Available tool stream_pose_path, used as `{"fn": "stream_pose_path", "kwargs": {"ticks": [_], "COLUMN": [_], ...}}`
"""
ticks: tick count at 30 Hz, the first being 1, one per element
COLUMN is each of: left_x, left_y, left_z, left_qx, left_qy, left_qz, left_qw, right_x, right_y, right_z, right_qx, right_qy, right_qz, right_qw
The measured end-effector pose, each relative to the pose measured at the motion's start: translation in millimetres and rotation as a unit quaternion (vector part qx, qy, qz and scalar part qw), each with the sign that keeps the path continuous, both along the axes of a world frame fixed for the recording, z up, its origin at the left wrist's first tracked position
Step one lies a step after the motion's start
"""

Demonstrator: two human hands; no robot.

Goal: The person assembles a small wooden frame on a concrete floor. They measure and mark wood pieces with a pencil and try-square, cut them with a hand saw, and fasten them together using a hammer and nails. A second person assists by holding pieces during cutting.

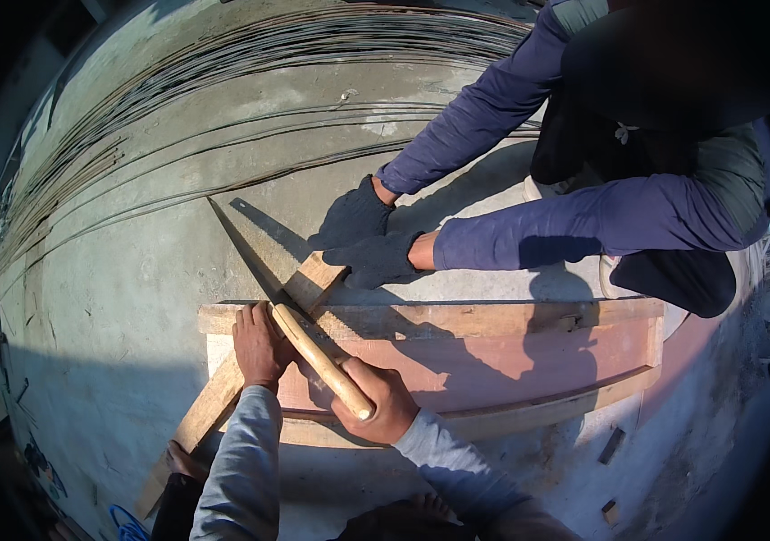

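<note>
My right hand [376, 401] is wrapped round the pale wooden handle of a handsaw [317, 361]. The saw's dark blade slants away to the far left and crosses a wooden plank [209, 406]. That plank lies diagonally over a long wooden form [493, 317] with a reddish panel inside. My left hand [260, 347] grips the plank close beside the blade, its fingers bent over the wood. At the plank's far end, a co-worker's two dark-gloved hands [371, 261] press on it. Where the blade meets the wood is partly hidden.
The co-worker [664, 180] crouches at the right, across the form. Long thin metal rods [313, 41] lie along the back of the concrete floor. A foot [186, 462] touches the plank's near end. Wood scraps [612, 445] lie at the lower right, a blue cord [128, 525] at the lower left.
</note>
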State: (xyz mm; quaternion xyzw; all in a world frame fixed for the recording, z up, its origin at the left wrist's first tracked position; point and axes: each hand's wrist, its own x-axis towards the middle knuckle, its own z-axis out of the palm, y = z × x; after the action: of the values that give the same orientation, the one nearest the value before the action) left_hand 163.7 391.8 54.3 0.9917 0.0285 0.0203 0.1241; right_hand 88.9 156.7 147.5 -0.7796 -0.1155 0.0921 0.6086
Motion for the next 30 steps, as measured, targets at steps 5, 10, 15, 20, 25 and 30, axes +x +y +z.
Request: {"fn": "stream_pose_path", "kwargs": {"ticks": [5,10,15,20,25,30], "left_x": [3,-1,7,0,-1,3], "left_y": [1,-1,-4,-3,-3,1], "left_z": [1,-2,6,1,0,-1], "left_qx": [-0.034,-0.017,-0.006,-0.021,-0.009,-0.056], "left_qy": [0.021,0.026,0.051,-0.015,-0.022,-0.002], "left_qz": [0.007,0.017,0.027,0.015,0.015,-0.002], "left_qw": [0.999,0.999,0.998,1.0,1.0,0.998], "right_x": [-84,-84,-27,-86,-29,-78], "right_y": [-73,-79,-28,-83,-38,-81], "right_z": [18,22,-2,8,-11,12], "right_qx": [-0.08,-0.084,-0.029,-0.093,-0.015,-0.051], "right_qy": [-0.005,-0.006,-0.043,-0.078,-0.048,-0.089], "right_qz": [0.001,0.033,0.01,0.043,-0.002,-0.008], "right_qw": [0.997,0.996,0.999,0.992,0.999,0.995]}}
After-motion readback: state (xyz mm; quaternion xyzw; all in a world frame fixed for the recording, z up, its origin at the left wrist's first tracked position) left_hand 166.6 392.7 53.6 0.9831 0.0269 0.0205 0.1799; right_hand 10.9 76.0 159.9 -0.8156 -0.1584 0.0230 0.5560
